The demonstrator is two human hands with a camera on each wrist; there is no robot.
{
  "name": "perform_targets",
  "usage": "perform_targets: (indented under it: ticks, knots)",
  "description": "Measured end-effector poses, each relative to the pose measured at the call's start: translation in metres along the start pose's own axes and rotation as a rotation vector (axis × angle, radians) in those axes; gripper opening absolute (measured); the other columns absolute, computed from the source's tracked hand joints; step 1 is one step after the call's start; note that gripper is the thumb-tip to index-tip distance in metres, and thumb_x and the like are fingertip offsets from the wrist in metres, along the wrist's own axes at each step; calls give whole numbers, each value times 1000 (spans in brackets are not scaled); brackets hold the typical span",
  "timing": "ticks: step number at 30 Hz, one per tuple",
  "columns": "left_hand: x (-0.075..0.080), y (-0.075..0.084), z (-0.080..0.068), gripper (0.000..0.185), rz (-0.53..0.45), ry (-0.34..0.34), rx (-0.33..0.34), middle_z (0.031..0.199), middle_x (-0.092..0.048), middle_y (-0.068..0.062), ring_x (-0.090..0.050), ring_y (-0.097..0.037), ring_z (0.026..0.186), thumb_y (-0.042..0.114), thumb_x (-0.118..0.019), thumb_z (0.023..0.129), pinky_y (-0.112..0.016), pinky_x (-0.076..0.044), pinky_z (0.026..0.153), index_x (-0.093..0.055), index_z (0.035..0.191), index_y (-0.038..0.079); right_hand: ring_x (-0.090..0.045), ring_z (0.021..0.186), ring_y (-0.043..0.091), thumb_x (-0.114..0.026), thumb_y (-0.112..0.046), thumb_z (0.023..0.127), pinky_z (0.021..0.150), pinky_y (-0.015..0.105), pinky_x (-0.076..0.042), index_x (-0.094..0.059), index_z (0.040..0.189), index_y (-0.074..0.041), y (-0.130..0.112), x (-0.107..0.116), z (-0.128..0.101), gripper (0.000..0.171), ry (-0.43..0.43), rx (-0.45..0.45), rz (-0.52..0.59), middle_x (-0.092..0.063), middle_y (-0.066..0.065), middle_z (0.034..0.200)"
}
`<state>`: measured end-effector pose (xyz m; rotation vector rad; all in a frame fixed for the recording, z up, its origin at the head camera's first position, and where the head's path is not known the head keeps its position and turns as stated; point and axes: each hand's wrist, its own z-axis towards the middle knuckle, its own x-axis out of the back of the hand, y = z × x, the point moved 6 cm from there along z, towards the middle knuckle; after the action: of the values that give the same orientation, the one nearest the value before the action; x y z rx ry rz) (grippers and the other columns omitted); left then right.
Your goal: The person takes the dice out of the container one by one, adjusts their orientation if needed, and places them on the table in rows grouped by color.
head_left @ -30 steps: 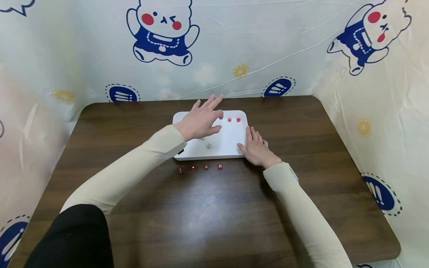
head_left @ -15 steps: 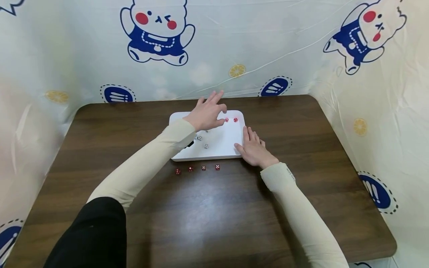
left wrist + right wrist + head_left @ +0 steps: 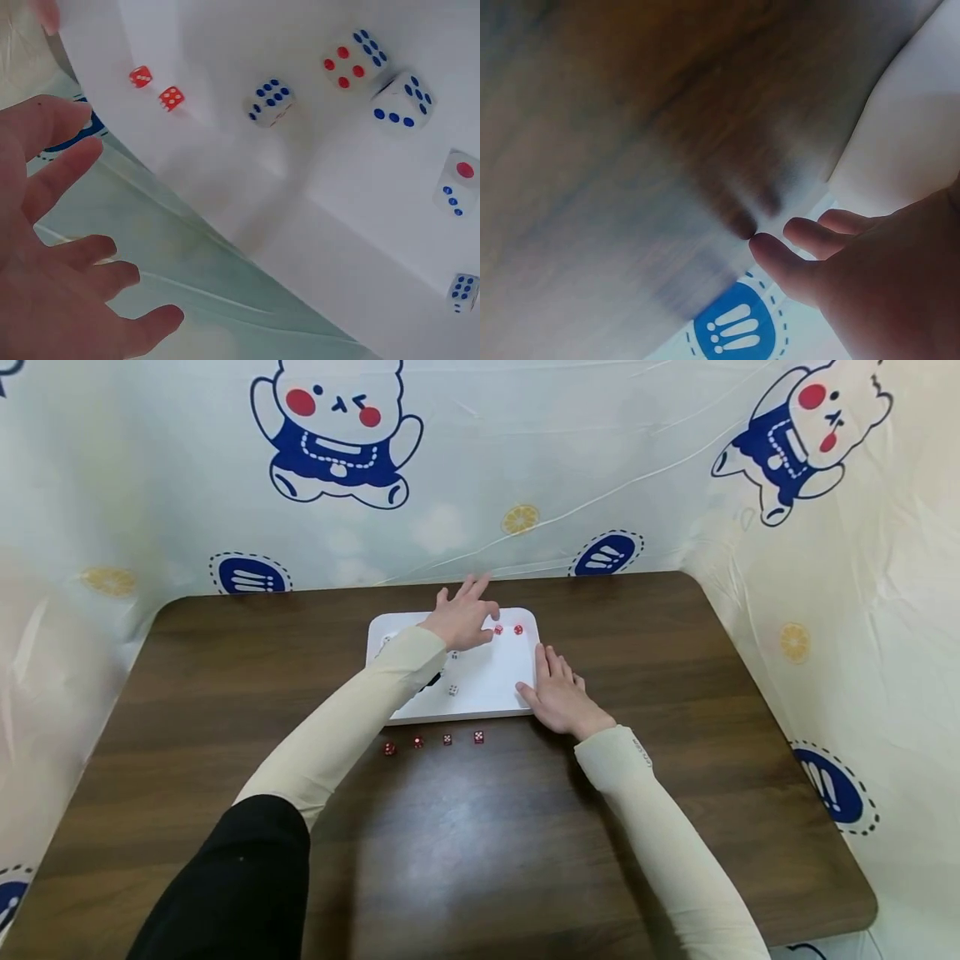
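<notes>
A white, round-cornered tray point(image 3: 491, 685) lies flat under the left hand point(image 3: 461, 620), its edge by the right hand point(image 3: 564, 700). Inside, two red dice point(image 3: 171, 98) sit right of the left hand; spotted white dice point(image 3: 270, 101) lie scattered around that wrist.

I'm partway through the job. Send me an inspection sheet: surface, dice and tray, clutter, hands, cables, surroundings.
Surface: brown wood-grain table, with glare toward the near side.
Job's things: white tray holding at least five white dice and two red dice; four red dice in a row on the table, on the tray's near side.
Clutter: nothing seen.
Left hand: fingers spread by the tray's far edge, holding nothing visible.
Right hand: fingers extended at the tray's right edge.
Cables: none certain; a dark curved line near the table's lower right corner is unclear.
Surroundings: pale sheeting with cartoon prints.
</notes>
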<state>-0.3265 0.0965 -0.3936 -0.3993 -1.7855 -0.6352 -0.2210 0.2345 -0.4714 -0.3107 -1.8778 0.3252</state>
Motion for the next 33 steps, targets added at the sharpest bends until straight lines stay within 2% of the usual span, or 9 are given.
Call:
perform_targets:
  ticks: [15, 23, 33]
  knots:
    - [-26, -9, 21, 40, 25, -62, 43, 164, -3, -15, 1, -39, 150, 31, -59, 95, -66, -9, 114, -56, 134, 24, -4, 150, 38, -33, -54, 100, 115, 63, -12, 9, 155, -10, -1, 0, 0, 83, 26, 15, -18, 3, 15, 163]
    - [-37, -12, 28, 42, 38, -107, 80, 164, 2, -14, 5, -38, 150, 33, -57, 96, -64, -5, 115, -52, 138, 27, -5, 150, 38, -33, -55, 100, 115, 63, -12, 9, 156, -11, 1, 0, -1, 82, 29, 6, -11, 3, 14, 164]
    - [-42, -12, 33, 47, 60, -112, 68, 163, 0, -16, 2, -41, 150, 33, -54, 97, -64, -7, 114, -47, 142, 26, -4, 150, 37, -32, -54, 100, 115, 62, -13, 9, 156, -11, 0, 0, -2, 81, 26, 8, -9, 3, 14, 164]
